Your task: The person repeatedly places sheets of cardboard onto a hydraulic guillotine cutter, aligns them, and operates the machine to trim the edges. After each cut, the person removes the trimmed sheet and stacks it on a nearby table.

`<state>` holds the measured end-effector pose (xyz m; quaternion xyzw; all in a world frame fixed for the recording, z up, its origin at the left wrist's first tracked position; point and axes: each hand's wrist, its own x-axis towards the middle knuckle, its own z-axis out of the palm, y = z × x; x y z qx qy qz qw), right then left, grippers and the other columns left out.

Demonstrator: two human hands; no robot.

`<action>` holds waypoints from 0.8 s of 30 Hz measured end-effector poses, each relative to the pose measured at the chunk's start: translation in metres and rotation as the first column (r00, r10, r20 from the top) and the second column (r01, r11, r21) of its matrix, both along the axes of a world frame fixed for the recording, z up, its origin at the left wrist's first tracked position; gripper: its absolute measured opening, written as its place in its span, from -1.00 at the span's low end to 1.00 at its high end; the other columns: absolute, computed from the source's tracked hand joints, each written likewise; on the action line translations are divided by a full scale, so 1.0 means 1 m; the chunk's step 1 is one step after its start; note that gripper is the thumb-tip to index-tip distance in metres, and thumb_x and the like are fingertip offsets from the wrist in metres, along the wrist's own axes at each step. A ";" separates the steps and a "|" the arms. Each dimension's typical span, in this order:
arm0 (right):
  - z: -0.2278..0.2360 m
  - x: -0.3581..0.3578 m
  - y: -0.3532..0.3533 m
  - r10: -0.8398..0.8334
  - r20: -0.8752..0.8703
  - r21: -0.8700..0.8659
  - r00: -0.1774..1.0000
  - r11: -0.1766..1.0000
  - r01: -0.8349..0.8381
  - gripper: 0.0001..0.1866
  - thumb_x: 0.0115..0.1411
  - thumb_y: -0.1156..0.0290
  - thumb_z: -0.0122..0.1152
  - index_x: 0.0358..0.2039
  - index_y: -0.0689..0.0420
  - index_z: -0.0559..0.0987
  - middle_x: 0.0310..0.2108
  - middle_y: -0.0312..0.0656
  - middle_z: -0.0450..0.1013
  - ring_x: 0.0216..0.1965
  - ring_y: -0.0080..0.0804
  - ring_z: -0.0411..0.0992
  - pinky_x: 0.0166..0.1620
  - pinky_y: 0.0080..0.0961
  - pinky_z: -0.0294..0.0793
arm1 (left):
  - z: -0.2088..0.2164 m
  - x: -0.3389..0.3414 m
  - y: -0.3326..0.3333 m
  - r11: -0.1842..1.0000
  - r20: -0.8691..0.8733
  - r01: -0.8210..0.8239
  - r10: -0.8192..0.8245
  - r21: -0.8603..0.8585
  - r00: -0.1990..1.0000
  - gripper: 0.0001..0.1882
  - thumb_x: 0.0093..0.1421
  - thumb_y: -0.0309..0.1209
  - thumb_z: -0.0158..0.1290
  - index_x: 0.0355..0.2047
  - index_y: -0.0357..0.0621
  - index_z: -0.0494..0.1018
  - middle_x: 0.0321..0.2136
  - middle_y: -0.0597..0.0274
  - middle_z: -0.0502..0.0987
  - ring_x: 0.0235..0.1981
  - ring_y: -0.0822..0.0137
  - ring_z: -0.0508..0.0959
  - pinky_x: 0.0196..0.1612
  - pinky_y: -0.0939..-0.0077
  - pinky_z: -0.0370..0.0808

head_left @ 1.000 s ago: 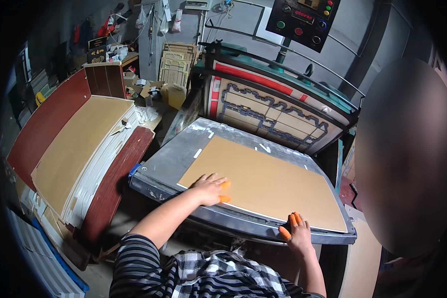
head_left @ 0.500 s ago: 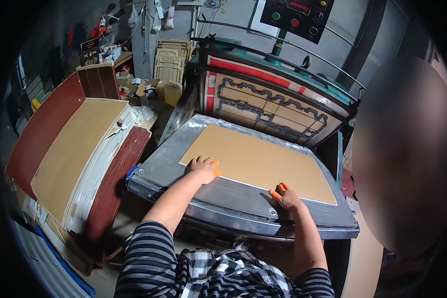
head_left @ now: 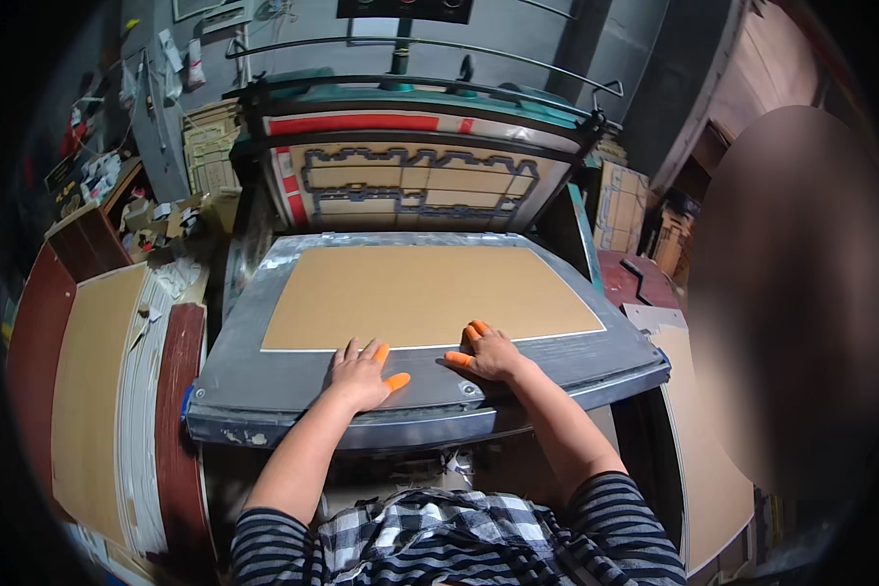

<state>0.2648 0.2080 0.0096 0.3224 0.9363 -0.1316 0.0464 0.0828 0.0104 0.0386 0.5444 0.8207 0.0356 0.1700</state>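
A tan cardboard sheet [head_left: 430, 293] with a white edge lies flat on the grey metal bed [head_left: 254, 381] of a press. My left hand [head_left: 363, 376], its fingers spread, rests on the bed with its fingertips at the sheet's near edge. Beside it to the right, my right hand [head_left: 488, 354] also touches that edge, fingers apart and thumb pointing left. Both hands wear orange finger covers on some fingers and hold nothing. Behind the sheet stands the raised press plate, bearing a die board [head_left: 415, 186] with dark-edged cutting outlines.
On the left, a stack of cardboard sheets [head_left: 93, 381] stands between dark red boards [head_left: 181, 430]. To the right of the press is a tan-topped side surface [head_left: 708, 439], with a blurred shape beyond it. A metal guard bar [head_left: 430, 44] runs above the press.
My left hand has slid back toward me and nearer my right hand, off most of the sheet. The view has turned to the right, so the press now appears squarer.
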 end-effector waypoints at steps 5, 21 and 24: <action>0.002 0.023 0.024 -0.220 -0.004 0.025 0.976 0.975 0.220 -0.07 0.11 -0.43 -0.14 0.25 0.07 0.27 0.32 -0.04 0.08 0.36 -0.03 -0.05 0.29 0.15 -0.06 | -0.007 -0.001 0.002 0.999 -0.027 0.026 -0.027 -0.024 0.999 -0.11 0.18 0.29 -0.19 0.31 -0.10 0.12 0.35 0.17 0.05 0.37 -0.03 -0.04 0.37 0.14 -0.18; -0.003 0.034 0.067 -0.244 0.182 0.003 0.953 0.969 0.247 -0.09 0.06 -0.48 -0.13 0.27 -0.13 0.22 0.32 -0.17 0.10 0.38 -0.11 -0.11 0.20 0.48 -0.19 | -0.004 -0.011 0.006 0.987 -0.112 0.060 -0.043 0.150 0.993 -0.16 0.17 0.22 -0.07 0.30 -0.05 0.14 0.34 0.13 0.08 0.39 -0.01 -0.08 0.37 -0.06 -0.22; -0.004 0.031 0.064 -0.211 0.152 0.052 0.966 0.977 0.205 -0.05 0.05 -0.49 -0.11 0.29 -0.08 0.19 0.33 -0.13 0.07 0.39 -0.08 -0.13 0.23 0.42 -0.19 | 0.002 -0.032 0.004 0.999 -0.132 -0.013 0.017 0.030 0.991 -0.16 0.17 0.25 -0.11 0.30 -0.03 0.16 0.34 0.21 0.08 0.39 0.06 -0.09 0.37 -0.06 -0.25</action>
